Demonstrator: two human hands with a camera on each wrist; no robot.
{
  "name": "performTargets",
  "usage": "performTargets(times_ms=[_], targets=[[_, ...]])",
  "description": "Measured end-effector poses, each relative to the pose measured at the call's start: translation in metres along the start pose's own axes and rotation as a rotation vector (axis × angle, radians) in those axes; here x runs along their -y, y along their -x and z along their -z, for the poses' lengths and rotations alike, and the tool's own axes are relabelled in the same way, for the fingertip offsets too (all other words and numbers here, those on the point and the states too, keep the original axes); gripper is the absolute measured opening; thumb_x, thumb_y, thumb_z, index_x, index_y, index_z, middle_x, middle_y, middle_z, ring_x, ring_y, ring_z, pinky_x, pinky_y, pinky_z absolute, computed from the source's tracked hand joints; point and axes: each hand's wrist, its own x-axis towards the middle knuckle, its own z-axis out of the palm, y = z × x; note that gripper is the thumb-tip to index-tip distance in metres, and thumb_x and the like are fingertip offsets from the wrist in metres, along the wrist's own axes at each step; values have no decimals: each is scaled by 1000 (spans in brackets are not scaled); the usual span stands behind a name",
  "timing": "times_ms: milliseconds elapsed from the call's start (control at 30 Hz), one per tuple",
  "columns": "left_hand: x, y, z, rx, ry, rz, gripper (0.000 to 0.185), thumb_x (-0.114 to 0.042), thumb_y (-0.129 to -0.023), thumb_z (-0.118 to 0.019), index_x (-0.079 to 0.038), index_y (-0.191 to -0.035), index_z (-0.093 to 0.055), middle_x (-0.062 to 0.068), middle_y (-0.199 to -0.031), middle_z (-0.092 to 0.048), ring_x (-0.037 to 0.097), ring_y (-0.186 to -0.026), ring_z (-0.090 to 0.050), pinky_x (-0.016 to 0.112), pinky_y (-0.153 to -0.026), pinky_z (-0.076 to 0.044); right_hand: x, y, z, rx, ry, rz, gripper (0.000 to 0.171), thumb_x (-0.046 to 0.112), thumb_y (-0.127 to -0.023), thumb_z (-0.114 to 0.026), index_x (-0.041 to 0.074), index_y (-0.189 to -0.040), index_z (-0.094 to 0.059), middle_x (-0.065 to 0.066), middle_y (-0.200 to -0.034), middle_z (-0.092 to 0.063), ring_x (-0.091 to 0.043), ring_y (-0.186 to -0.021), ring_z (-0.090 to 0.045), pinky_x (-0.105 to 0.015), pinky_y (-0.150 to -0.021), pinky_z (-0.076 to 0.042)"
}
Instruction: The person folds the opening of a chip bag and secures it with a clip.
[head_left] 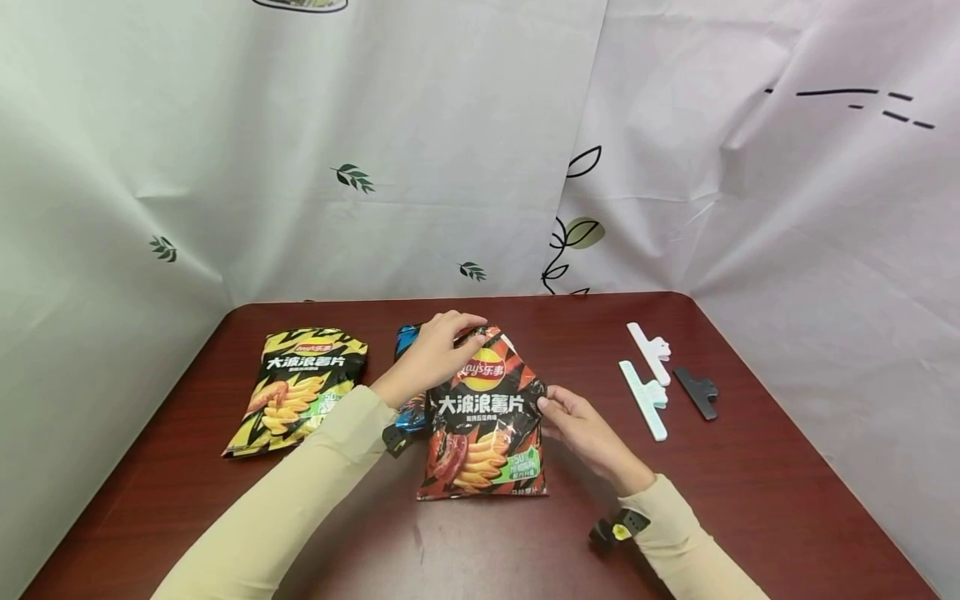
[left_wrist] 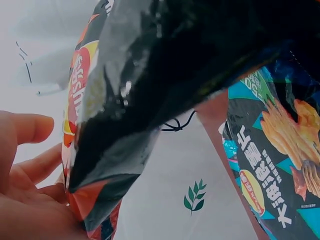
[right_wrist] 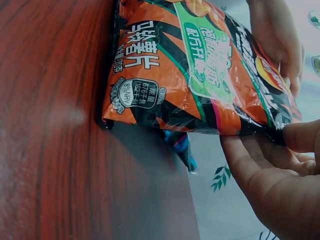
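A red-orange chip bag (head_left: 483, 417) lies in the middle of the dark red table (head_left: 750, 483). My left hand (head_left: 463, 327) grips its top left corner, fingers curled over the edge. My right hand (head_left: 547, 406) pinches the bag's right edge, thumb on top and fingers beneath. In the right wrist view the red-orange chip bag (right_wrist: 200, 75) is lifted slightly off the wood, with my right hand (right_wrist: 287, 142) at its edge. In the left wrist view the red-orange chip bag (left_wrist: 125, 100) fills the frame above my left hand (left_wrist: 30, 165).
A yellow chip bag (head_left: 300, 387) lies at the left. A blue chip bag (head_left: 408, 379) sits partly under the red one and my left wrist. A white clip (head_left: 651, 350), a pale teal clip (head_left: 643, 398) and a black clip (head_left: 696, 392) lie at the right. Curtains hang close behind.
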Motion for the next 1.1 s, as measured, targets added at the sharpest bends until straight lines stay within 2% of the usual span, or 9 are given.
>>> performTargets(times_ms=[167,333,567,700,800,900,933,1100], targets=[[-2,1,1,0,-35,2,34,-28,-98,-55,-13,-128,-60,7,-128,-59,28,-119,-50,52,-105,-30,-2,-1,-2,0,4,2,25,13,-103,-42,-10,-112,-46,4,-99,-66,-5,-94,-65,-26,-85,-53],[-2,0,2,-7,-50,-5,31,-27,-98,-56,-14,-126,-62,5,-126,-61,27,-117,-52,50,-99,-31,-2,-1,-4,-18,17,0,28,13,-102,-44,-12,-113,-47,1,-99,-67,-6,-93,-66,-29,-86,-54],[-3,-1,2,-13,-58,-6,29,-28,-98,-57,-15,-123,-64,4,-122,-64,26,-111,-54,46,-93,-32,-2,-1,-4,-93,63,4,31,11,-99,-50,-15,-116,-50,-7,-98,-69,-9,-89,-68,-38,-86,-55],[-4,-2,2,-17,-59,-15,30,-29,-97,-57,-14,-122,-65,4,-120,-65,25,-110,-55,47,-95,-33,-1,-1,-4,-139,69,6,33,10,-97,-52,-15,-118,-51,-12,-100,-69,-10,-87,-67,-37,-84,-55],[-4,-2,2,-23,-56,-26,29,-29,-96,-59,-14,-119,-67,4,-117,-67,22,-101,-58,43,-90,-41,0,-2,-5,-183,59,-5,33,10,-96,-55,-14,-119,-53,-11,-99,-71,-9,-85,-68,-34,-82,-55],[-5,-3,3,-20,-41,-37,26,-28,-96,-59,-14,-117,-67,4,-113,-67,18,-85,-59,36,-77,-47,1,-2,-5,-207,51,-14,33,10,-95,-56,-13,-119,-54,-11,-99,-72,-10,-83,-68,-34,-81,-55],[-5,-3,3,-15,-36,-39,26,-28,-96,-59,-14,-116,-67,4,-111,-68,16,-79,-57,34,-71,-46,1,-2,-6,-212,45,-17,33,9,-95,-56,-13,-120,-54,-11,-100,-72,-10,-83,-69,-34,-81,-55],[-5,-3,5,20,1,-40,23,-25,-97,-58,-13,-115,-66,2,-92,-67,14,-59,-49,28,-60,-42,1,-2,-6,-219,34,-15,36,8,-95,-57,-15,-122,-53,-18,-104,-70,-10,-81,-68,-35,-81,-56]])
